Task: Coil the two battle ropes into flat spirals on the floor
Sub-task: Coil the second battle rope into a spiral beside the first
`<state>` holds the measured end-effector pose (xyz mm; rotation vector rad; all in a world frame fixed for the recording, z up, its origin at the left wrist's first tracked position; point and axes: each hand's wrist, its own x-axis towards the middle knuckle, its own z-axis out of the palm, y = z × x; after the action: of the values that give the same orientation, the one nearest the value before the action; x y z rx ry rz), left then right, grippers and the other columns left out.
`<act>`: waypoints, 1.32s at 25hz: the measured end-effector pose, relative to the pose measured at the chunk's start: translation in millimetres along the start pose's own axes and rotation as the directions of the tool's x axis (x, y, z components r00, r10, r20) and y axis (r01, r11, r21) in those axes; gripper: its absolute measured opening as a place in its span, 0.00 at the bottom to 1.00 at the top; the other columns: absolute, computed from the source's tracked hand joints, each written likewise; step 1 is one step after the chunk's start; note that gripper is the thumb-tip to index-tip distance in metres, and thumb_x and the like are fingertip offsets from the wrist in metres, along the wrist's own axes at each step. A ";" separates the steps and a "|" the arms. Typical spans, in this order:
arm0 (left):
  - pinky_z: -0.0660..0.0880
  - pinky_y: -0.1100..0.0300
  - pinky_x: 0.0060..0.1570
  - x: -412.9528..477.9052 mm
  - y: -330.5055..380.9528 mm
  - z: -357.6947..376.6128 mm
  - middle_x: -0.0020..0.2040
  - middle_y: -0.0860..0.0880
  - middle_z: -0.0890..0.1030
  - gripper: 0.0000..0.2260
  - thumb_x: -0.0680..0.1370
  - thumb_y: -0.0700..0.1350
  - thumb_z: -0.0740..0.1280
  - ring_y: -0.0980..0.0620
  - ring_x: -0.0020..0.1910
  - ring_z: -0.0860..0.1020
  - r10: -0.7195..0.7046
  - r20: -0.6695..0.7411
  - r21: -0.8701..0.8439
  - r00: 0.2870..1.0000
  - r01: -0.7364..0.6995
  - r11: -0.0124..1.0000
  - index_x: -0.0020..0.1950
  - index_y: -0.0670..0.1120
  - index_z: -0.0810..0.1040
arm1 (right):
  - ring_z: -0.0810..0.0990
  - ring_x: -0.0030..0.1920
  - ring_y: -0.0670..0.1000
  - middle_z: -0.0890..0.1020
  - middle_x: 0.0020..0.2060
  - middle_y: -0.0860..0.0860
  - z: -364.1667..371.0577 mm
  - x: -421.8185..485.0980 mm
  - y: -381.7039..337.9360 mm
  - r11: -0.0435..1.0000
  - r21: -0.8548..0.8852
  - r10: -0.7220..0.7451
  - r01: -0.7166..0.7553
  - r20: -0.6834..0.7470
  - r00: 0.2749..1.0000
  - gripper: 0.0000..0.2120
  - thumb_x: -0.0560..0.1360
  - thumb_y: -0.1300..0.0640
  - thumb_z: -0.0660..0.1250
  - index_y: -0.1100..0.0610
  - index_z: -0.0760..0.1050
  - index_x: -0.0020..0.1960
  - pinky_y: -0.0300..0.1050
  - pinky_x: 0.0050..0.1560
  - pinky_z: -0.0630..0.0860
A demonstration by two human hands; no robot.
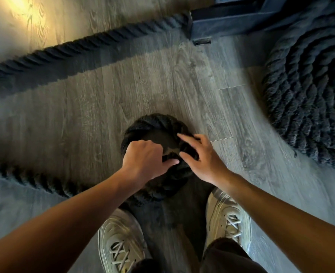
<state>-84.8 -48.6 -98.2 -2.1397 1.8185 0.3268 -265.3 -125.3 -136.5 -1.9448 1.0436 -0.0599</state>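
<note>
A grey wood-plank floor (162, 75) fills the view, lit warm at the far left. At its centre, just beyond the person's pale sneakers (226, 217), sits the small coil (156, 125) of the second battle rope, only its first tight turn formed around a smooth dark end cap. The left hand (143, 160) is curled over the near side of that turn, fingers bent around the rope end, thumb pointing right. The right hand (200, 156) lies mostly open, fingers spread and pressing the coil's right edge; whether it actually grips anything is hard to tell in the shadow. From the coil the loose rope (34, 180) runs away to the left, and a long stretch (83, 46) crosses the far floor toward a dark metal base (231, 18). At far right a finished spiral (310, 95) already lies flat. Roughly half the job looks done; nearly all of this rope remains to wind.
</note>
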 end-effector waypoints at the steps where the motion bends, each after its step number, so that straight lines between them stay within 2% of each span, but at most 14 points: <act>1: 0.68 0.57 0.33 0.0 -5.1 1.7 0.35 0.52 0.80 0.35 0.71 0.80 0.51 0.49 0.39 0.82 -0.031 -0.012 -0.028 0.999 0.030 0.999 0.41 0.51 0.80 | 0.67 0.69 0.50 0.64 0.68 0.51 5.9 -2.3 1.4 1.000 -0.018 -0.012 0.012 -0.002 1.000 0.20 0.80 0.46 0.66 0.39 0.72 0.71 0.45 0.66 0.70; 4: 0.65 0.57 0.31 -5.9 -10.2 3.6 0.31 0.54 0.74 0.35 0.66 0.83 0.51 0.51 0.33 0.77 -0.091 -0.005 -0.088 0.996 0.090 0.992 0.40 0.53 0.74 | 0.62 0.74 0.54 0.62 0.72 0.53 12.0 -3.2 3.7 0.999 -0.032 -0.008 0.008 -0.004 1.000 0.14 0.78 0.43 0.67 0.42 0.81 0.62 0.53 0.72 0.68; 10: 0.67 0.57 0.34 -16.9 -18.3 7.4 0.36 0.55 0.80 0.34 0.67 0.82 0.54 0.53 0.40 0.82 -0.027 -0.018 -0.079 0.999 0.025 0.997 0.40 0.53 0.78 | 0.55 0.77 0.55 0.61 0.72 0.54 8.7 -0.3 -7.9 0.997 -0.059 0.053 -0.052 0.010 0.999 0.15 0.73 0.39 0.71 0.43 0.83 0.56 0.53 0.73 0.63; 13: 0.65 0.57 0.38 -15.8 -47.1 10.5 0.46 0.58 0.82 0.25 0.68 0.76 0.65 0.54 0.48 0.81 0.215 0.034 -0.118 0.976 -0.210 0.971 0.50 0.57 0.76 | 0.56 0.76 0.56 0.62 0.70 0.54 8.7 2.9 -12.0 0.996 -0.047 0.075 -0.075 -0.012 0.997 0.13 0.73 0.41 0.73 0.44 0.84 0.54 0.53 0.72 0.63; 15: 0.70 0.59 0.44 -8.8 -76.9 9.9 0.56 0.59 0.81 0.21 0.72 0.67 0.71 0.55 0.58 0.78 0.459 0.082 -0.167 0.885 -0.441 0.882 0.61 0.60 0.74 | 0.56 0.76 0.56 0.62 0.70 0.53 8.5 4.3 -14.1 0.996 -0.048 0.080 -0.080 -0.009 0.997 0.12 0.73 0.41 0.73 0.44 0.84 0.53 0.53 0.72 0.64; 16: 0.73 0.57 0.55 -2.3 -92.5 8.7 0.62 0.58 0.79 0.23 0.73 0.62 0.73 0.53 0.66 0.75 0.567 0.086 -0.161 0.819 -0.551 0.819 0.66 0.61 0.72 | 0.57 0.75 0.56 0.62 0.70 0.54 8.2 5.2 -15.2 0.995 -0.049 0.085 -0.085 -0.013 0.996 0.12 0.73 0.41 0.73 0.44 0.84 0.53 0.53 0.71 0.64; 18: 0.60 0.41 0.76 16.6 -118.0 -1.5 0.73 0.59 0.72 0.29 0.76 0.58 0.72 0.48 0.79 0.60 0.689 0.146 0.055 0.710 -0.701 0.711 0.74 0.67 0.64 | 0.58 0.74 0.57 0.62 0.69 0.54 7.5 8.2 -17.1 0.994 -0.049 0.095 -0.096 -0.028 0.995 0.11 0.73 0.41 0.73 0.44 0.84 0.52 0.53 0.71 0.65; 20: 0.40 0.34 0.77 40.0 -128.9 -14.8 0.79 0.60 0.63 0.31 0.80 0.60 0.64 0.47 0.83 0.46 0.653 0.321 0.307 0.686 -0.728 0.614 0.78 0.71 0.51 | 0.58 0.74 0.58 0.62 0.68 0.54 6.5 11.6 -19.2 0.993 -0.051 0.103 -0.104 -0.025 0.994 0.11 0.73 0.41 0.73 0.45 0.84 0.52 0.53 0.71 0.65; 21: 0.36 0.34 0.76 48.8 -130.3 -17.3 0.80 0.59 0.61 0.30 0.82 0.62 0.59 0.47 0.83 0.43 0.621 0.398 0.377 0.676 -0.737 0.561 0.79 0.69 0.47 | 0.58 0.74 0.58 0.62 0.68 0.54 6.5 12.7 -19.8 0.993 -0.052 0.103 -0.104 -0.020 0.994 0.11 0.73 0.42 0.73 0.46 0.84 0.52 0.53 0.70 0.64; 24: 0.40 0.38 0.77 53.9 -131.0 -18.3 0.82 0.53 0.57 0.29 0.83 0.63 0.47 0.48 0.83 0.41 0.579 0.490 0.486 0.652 -0.756 0.439 0.82 0.58 0.45 | 0.58 0.74 0.57 0.61 0.69 0.54 6.0 14.3 -19.9 0.993 -0.067 0.096 -0.096 -0.015 0.995 0.12 0.73 0.41 0.72 0.46 0.83 0.53 0.53 0.71 0.64; 26: 0.45 0.40 0.78 42.9 -133.8 -12.5 0.84 0.52 0.52 0.29 0.83 0.60 0.44 0.48 0.83 0.43 0.558 0.460 0.516 0.691 -0.719 0.465 0.83 0.54 0.43 | 0.57 0.75 0.58 0.60 0.72 0.54 1.7 16.6 -16.5 0.992 -0.102 0.081 -0.080 0.005 0.997 0.15 0.74 0.39 0.70 0.43 0.81 0.57 0.56 0.70 0.65; 29: 0.51 0.41 0.76 31.2 -139.6 3.4 0.84 0.50 0.52 0.29 0.85 0.59 0.49 0.49 0.83 0.48 0.523 0.364 0.529 0.770 -0.634 0.565 0.83 0.53 0.43 | 0.60 0.72 0.59 0.63 0.72 0.52 -12.3 29.9 -11.1 0.983 -0.179 0.016 -0.023 -0.040 0.999 0.22 0.74 0.36 0.68 0.39 0.73 0.66 0.61 0.67 0.69; 31: 0.60 0.41 0.71 29.2 -132.7 18.3 0.79 0.48 0.67 0.28 0.84 0.60 0.54 0.47 0.80 0.61 0.574 0.124 0.475 0.809 -0.557 0.682 0.82 0.52 0.56 | 0.63 0.68 0.59 0.66 0.70 0.52 -22.3 45.8 -12.4 0.967 -0.249 0.005 -0.047 -0.166 0.986 0.25 0.75 0.35 0.66 0.40 0.69 0.70 0.61 0.64 0.71; 33: 0.68 0.44 0.59 22.4 -109.3 33.3 0.65 0.47 0.79 0.26 0.83 0.62 0.54 0.43 0.66 0.74 0.570 -0.118 0.352 0.813 -0.502 0.790 0.74 0.49 0.70 | 0.65 0.66 0.59 0.67 0.67 0.53 -31.7 61.3 -17.4 0.947 -0.268 0.104 -0.176 -0.264 0.959 0.29 0.76 0.35 0.64 0.43 0.65 0.73 0.60 0.63 0.72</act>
<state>27.5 -40.8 -127.6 -1.4562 2.4137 -0.0790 -228.0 -185.0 -125.9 -2.1571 1.4210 -0.0739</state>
